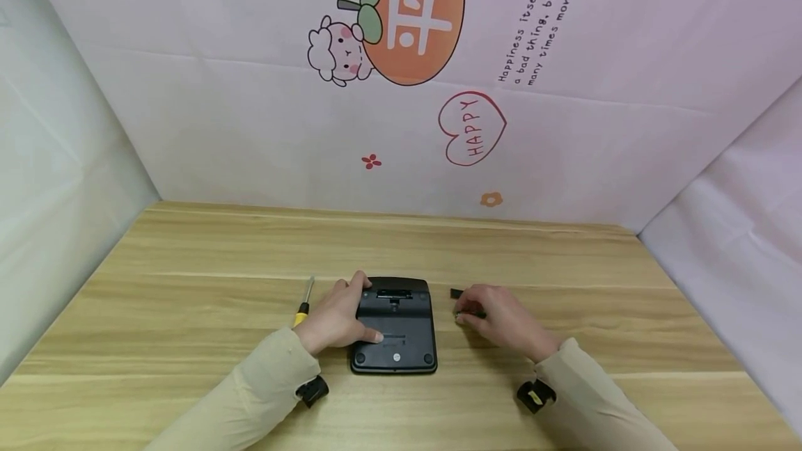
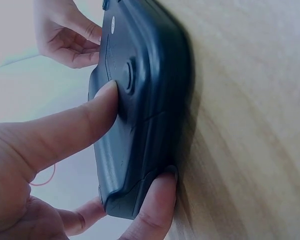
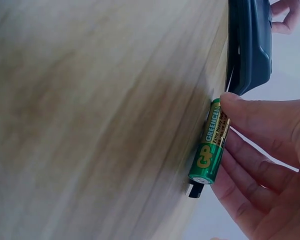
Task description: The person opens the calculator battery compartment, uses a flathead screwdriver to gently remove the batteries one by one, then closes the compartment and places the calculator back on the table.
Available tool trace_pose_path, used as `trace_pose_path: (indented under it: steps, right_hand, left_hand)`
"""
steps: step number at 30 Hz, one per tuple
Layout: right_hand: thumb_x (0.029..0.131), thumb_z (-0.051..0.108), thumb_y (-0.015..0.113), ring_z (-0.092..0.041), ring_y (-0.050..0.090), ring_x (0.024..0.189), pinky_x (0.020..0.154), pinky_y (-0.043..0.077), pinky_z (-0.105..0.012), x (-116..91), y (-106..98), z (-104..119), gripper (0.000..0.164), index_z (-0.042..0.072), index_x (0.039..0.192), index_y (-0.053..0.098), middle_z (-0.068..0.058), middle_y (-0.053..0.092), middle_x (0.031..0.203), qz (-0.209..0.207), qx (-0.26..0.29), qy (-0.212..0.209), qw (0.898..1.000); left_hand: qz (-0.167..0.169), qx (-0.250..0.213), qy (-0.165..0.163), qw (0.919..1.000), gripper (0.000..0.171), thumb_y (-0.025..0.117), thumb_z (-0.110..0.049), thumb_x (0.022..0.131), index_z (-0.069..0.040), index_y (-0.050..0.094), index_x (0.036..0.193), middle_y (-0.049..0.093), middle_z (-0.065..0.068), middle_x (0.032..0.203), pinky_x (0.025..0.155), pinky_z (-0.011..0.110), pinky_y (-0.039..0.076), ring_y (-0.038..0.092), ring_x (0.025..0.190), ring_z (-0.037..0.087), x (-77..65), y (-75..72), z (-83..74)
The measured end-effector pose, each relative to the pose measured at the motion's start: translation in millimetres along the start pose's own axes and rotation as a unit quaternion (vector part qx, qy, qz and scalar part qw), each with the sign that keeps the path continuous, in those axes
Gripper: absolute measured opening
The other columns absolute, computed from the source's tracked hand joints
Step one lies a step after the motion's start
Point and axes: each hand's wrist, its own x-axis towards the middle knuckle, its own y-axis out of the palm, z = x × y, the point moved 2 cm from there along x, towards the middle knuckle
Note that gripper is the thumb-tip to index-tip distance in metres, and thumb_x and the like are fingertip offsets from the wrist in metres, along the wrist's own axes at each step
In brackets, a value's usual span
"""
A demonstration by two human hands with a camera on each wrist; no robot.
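Battery (image 3: pixel 208 142), green-gold cylinder, pinched in right hand (image 1: pixel 503 316); black plastic rectangular device (image 1: pixel 410 329), recessed compartment (image 1: pixel 394 294) (contents unclear), gripped by left hand (image 1: pixel 334 317).

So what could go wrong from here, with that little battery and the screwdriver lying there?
The GP Greencell battery could slip and roll away: it is round, and the right hand merely pinches it.
The small black piece might get knocked aside, lying so close to that hand.
The yellow-and-black screwdriver could be nudged by the left hand, which grips what looks like a desk calculator beside it.
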Motion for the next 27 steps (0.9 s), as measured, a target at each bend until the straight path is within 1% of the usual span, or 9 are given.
trace_pose_path:
  steps: [4,14,20,27]
  right_hand:
    - [0.084,0.010,0.073,-0.002,0.055,0.073,0.067,0.049,-0.024,0.0,1.4,-1.8,0.007,0.014,0.088,0.069,0.008,0.064,0.084,-0.001,0.004,0.005,1.000]
    - [0.084,0.010,0.073,-0.004,0.058,0.077,0.070,0.052,-0.030,-0.1,2.5,-3.2,0.007,0.014,0.089,0.069,0.006,0.066,0.087,-0.001,0.020,0.010,1.000]
    - [0.082,0.010,0.075,-0.006,0.061,0.078,0.072,0.053,-0.029,0.7,2.0,-2.8,0.009,0.013,0.089,0.069,0.004,0.067,0.087,-0.005,0.025,0.006,1.000]
    - [0.083,0.012,0.075,-0.005,0.060,0.078,0.071,0.052,-0.028,1.3,0.9,-2.6,0.009,0.013,0.090,0.069,0.005,0.066,0.088,0.000,0.020,0.007,1.000]
  left_hand:
    - [0.001,-0.003,-0.001,1.0000,0.072,0.086,-0.023,0.071,-0.010,0.044,0.128,0.050,0.020,0.121,0.090,0.049,0.045,0.053,0.101,0.029,0.4,0.3,-0.4]
    - [0.001,-0.004,-0.005,1.0000,0.073,0.086,-0.023,0.070,-0.011,0.044,0.129,0.050,0.020,0.122,0.090,0.048,0.045,0.053,0.100,0.029,1.1,0.7,0.0]
    - [0.002,-0.004,-0.005,1.0000,0.072,0.086,-0.023,0.071,-0.011,0.044,0.129,0.050,0.020,0.121,0.089,0.048,0.045,0.053,0.099,0.028,0.8,0.7,0.2]
    - [0.004,-0.001,-0.003,1.0000,0.073,0.085,-0.024,0.071,-0.012,0.043,0.129,0.050,0.019,0.121,0.088,0.047,0.046,0.053,0.098,0.028,0.9,-0.1,1.0]
